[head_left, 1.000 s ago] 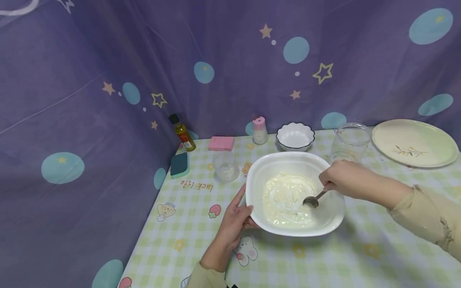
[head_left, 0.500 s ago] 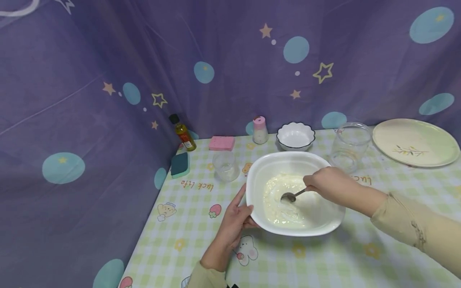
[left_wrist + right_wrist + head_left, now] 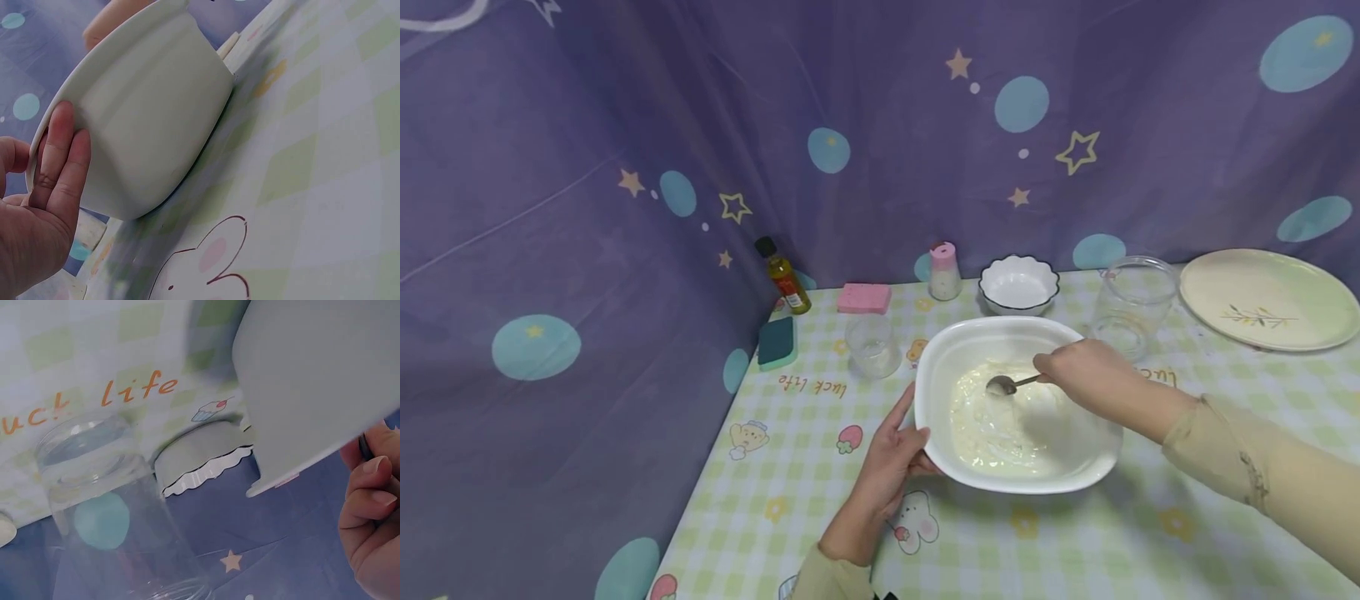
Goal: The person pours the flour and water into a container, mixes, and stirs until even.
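A large white bowl [image 3: 942, 360] with pale creamy batter [image 3: 992, 425] stands on the checked tablecloth. My left hand [image 3: 891, 462] grips the bowl's near-left rim, thumb over the edge and straight fingers [image 3: 59, 159] flat against its outer wall [image 3: 156, 119]. My right hand [image 3: 1075, 371] pinches the handle of a metal spoon [image 3: 1003, 384] over the bowl. The spoon's head sits in the far part of the batter. In the right wrist view the curled fingers [image 3: 369, 506] show beside the bowl's wall [image 3: 319, 381]; the spoon is nearly hidden there.
Behind the bowl stand a small glass [image 3: 871, 344], a pink-capped shaker [image 3: 943, 272], a scalloped white bowl [image 3: 1018, 284] and an empty glass jar [image 3: 1131, 304]. A pink sponge [image 3: 863, 297], a green sponge [image 3: 777, 342] and an oil bottle [image 3: 784, 277] sit far left; a plate [image 3: 1270, 298] far right.
My right hand has swept the spoon from the bowl's right side leftward, then toward the far side of the batter. The left hand has kept its hold on the rim.
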The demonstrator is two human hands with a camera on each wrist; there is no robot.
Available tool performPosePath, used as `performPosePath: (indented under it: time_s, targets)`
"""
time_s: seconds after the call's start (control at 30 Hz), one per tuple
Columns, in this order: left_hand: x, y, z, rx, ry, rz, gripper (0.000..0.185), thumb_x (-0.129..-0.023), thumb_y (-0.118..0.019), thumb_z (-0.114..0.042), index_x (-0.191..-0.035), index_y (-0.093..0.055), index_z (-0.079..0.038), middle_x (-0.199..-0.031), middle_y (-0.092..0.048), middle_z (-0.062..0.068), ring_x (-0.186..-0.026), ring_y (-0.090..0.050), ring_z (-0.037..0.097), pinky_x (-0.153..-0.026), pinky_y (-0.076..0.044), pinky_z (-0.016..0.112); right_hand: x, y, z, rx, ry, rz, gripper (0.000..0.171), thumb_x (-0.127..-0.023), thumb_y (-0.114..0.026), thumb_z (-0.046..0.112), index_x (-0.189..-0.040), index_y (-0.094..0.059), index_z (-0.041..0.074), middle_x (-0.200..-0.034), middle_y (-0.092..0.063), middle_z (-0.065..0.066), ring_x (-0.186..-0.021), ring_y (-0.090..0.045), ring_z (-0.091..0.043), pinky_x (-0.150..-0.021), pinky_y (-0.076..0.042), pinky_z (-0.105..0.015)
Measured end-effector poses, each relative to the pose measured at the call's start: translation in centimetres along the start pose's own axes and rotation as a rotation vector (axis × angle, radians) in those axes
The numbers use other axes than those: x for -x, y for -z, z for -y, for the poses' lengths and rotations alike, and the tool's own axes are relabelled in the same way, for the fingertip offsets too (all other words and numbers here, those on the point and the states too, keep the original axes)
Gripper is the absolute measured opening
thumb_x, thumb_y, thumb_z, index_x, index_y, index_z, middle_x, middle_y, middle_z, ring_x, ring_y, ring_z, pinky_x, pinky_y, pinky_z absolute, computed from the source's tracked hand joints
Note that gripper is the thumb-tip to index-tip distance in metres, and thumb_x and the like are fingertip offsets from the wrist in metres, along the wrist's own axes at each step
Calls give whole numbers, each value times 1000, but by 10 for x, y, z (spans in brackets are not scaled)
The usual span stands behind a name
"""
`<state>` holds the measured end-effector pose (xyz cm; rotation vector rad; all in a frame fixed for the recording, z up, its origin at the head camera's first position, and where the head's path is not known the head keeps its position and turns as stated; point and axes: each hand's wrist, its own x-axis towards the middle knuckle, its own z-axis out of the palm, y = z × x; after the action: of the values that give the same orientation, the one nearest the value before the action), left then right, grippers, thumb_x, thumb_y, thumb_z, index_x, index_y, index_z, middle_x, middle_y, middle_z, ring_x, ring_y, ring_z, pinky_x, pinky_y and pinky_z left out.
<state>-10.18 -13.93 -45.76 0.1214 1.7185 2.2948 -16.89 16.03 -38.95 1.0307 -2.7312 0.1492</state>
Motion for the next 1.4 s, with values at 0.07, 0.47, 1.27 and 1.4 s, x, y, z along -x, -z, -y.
performPosePath:
  time_s: [0.07, 0.47, 1.27, 1.4]
  targets:
    - [0, 0, 0, -2, -1, 2, 65, -98, -52, -4, -154, -30, -28, -87, -69, 25, -63, -71, 21, -66, -59, 39, 2, 3, -3, 6, -4, 18, 31, -83, -75, 20, -68, -47, 17, -54, -45, 8, -48, -47, -14, -45, -42, -36]
    - [0, -1, -2, -4, 9, 0, 67, -97, -53, -4, -154, -28, -28, -77, -70, 9, -62, -70, 18, -64, -59, 35, 25, 22, -21, -126, -22, 65, 30, -78, -79, 15, -65, -53, 22, -58, -49, 13, -52, -46, -8, -50, -40, -30]
    - [0, 0, 1, -3, 12, -9, 65, -97, -56, -7, -153, -31, -31, -86, -70, 16, -64, -71, 19, -66, -59, 38, 17, 9, -9, -437, -60, 155, 22, -83, -76, 13, -68, -64, 22, -61, -54, 17, -53, -45, 2, -50, -41, -22]
    - [-1, 0, 1, 2, 13, -6, 65, -97, -55, -7, -153, -31, -31, -86, -70, 17, -64, -71, 19, -66, -59, 38, 11, 4, -1, -422, -121, 115, 18, -83, -76, 13, -69, -66, 19, -60, -54, 15, -52, -44, -1, -51, -40, -24]
